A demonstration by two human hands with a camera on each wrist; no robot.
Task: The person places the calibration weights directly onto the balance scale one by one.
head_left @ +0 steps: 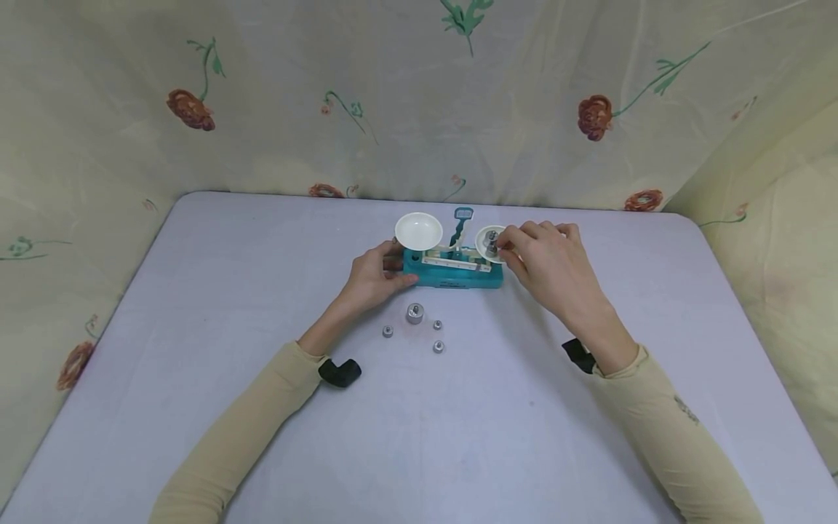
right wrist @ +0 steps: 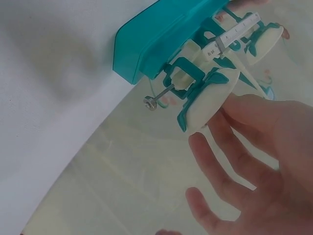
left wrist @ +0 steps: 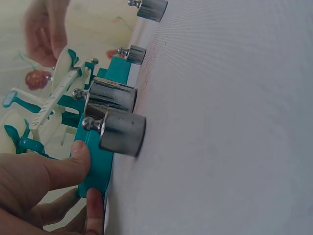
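In the head view, a teal balance scale point(head_left: 452, 276) stands near the centre of the frame, towards the far edge of the table point(head_left: 262, 437). The left hand point(head_left: 374, 276) grips the left end of its base, thumb on the near face and fingers around the end. The left pan point(head_left: 419, 231) shows a bare white surface. The right hand point(head_left: 546, 262) is at the right pan point(head_left: 483, 244), thumb and forefinger bent close to metal point(head_left: 492, 244) in it; whether they grip it cannot be told. Four knobbed weights lie apart just below the scale: one large point(head_left: 415, 314) and three small point(head_left: 439, 347). A flowered curtain point(head_left: 393, 87) fills the top of the frame.
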